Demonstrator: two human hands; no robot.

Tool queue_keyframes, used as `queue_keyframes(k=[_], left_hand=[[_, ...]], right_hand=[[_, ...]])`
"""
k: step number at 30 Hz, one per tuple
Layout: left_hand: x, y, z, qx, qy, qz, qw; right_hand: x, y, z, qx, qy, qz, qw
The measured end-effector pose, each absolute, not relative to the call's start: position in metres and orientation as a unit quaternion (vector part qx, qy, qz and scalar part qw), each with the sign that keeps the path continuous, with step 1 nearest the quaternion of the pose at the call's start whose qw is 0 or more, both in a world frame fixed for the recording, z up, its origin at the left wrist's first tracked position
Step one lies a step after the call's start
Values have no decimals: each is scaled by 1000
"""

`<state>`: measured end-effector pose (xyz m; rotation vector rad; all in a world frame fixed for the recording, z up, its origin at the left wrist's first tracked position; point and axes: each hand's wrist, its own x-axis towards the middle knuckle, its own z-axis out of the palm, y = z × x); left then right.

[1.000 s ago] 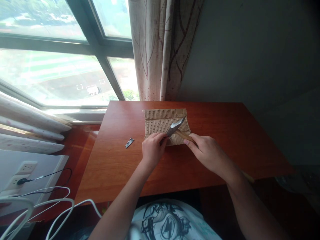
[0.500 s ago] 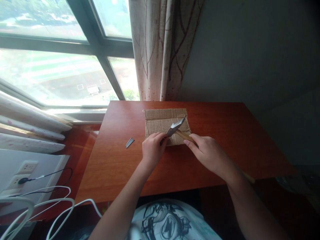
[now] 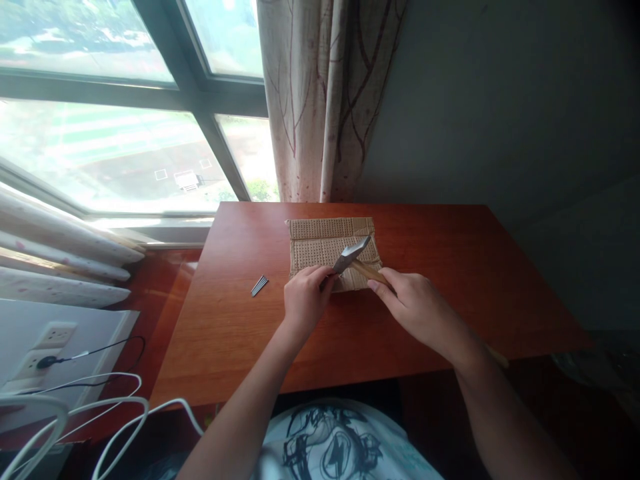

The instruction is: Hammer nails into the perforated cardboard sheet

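A piece of brown cardboard [image 3: 323, 243] dotted with rows of small holes lies on the red-brown wooden table [image 3: 240, 333]. My right hand [image 3: 417, 310] grips the wooden handle of a hammer [image 3: 353, 253], whose metal head rests low over the cardboard's near edge. My left hand [image 3: 305, 297] is pinched closed right under the hammer head, at the cardboard's front edge; what it pinches is too small to name. A few loose nails [image 3: 259, 285] lie on the table to the left of that hand.
A window and a patterned curtain [image 3: 320, 100] stand behind the table. At the lower left are a white box with power sockets [image 3: 50, 337] and several white and black cables [image 3: 115, 400]. A grey wall runs along the right.
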<state>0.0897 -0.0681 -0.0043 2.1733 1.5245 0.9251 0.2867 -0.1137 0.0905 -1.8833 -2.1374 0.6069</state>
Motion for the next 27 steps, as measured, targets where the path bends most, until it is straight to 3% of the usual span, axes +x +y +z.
queue_keyframes(k=[27], left_hand=[[90,-68,-4,761,536,326,164]], right_hand=[[289,-114,97,-638,-731,196,140]])
